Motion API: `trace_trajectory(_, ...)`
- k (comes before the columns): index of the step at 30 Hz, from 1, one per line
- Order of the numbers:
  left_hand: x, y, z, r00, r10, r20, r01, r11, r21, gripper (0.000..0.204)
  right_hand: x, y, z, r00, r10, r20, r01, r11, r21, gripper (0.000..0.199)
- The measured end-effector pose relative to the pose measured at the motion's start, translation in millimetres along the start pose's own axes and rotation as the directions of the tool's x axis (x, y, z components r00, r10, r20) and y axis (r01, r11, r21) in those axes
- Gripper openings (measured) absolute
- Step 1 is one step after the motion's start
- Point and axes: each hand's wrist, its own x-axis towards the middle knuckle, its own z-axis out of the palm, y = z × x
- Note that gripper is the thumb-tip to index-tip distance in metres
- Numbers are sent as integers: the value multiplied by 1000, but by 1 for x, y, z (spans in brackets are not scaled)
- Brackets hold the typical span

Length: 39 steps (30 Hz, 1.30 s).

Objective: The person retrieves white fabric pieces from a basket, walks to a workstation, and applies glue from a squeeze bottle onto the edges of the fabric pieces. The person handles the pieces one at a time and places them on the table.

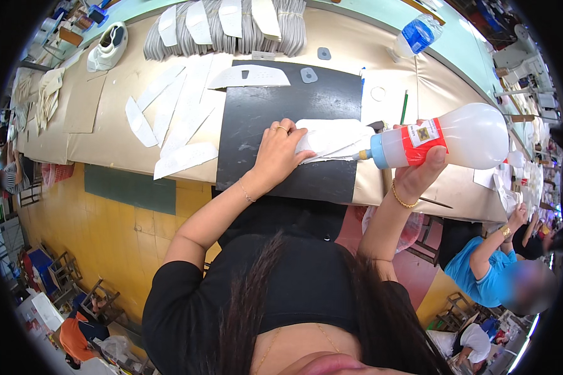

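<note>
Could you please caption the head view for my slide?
Left hand presses white cloth on black mat; right hand tilts glue bottle.

squeeze bottles: 1 [447, 142] | water bottles: 1, far right [417, 35] | white shoes: 1, far left [108, 47] | black mats: 1 [263, 119] | grey tabs: 2 [309, 75] | green pencils: 1 [404, 107]

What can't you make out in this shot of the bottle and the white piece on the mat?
- Head view: the nozzle tip of the bottle is too small to show whether anything comes out.
- The right hand covers the bottle's underside; its fingers are hidden behind it.
- The left hand covers the near end of the white piece, so its full shape is unclear.
- The mat hides the table under it.
- The far bundles are cut by the top edge.
</note>
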Motion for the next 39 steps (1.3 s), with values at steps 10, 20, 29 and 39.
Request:
trace_trajectory(10,-4,8,0,998,-49,-39,40,979,-201,30,-4,17,0,998,-48,-47,50,997,50,65)
trace_trajectory(20,0,0,-15,993,-82,-87,87,995,44,23,-6,21,-1,996,-87,14,88,996,-23,65)
trace_trajectory(29,-1,-10,-17,981,-2,-194,-25,990,-137,11,-10,17,8,1000,-17,15,17,999,40,61)
trace_trajectory(39,0,-13,-55,765,-179,619,581,-223,-783,30,-12,28,23,987,-103,124,105,994,-9,62)
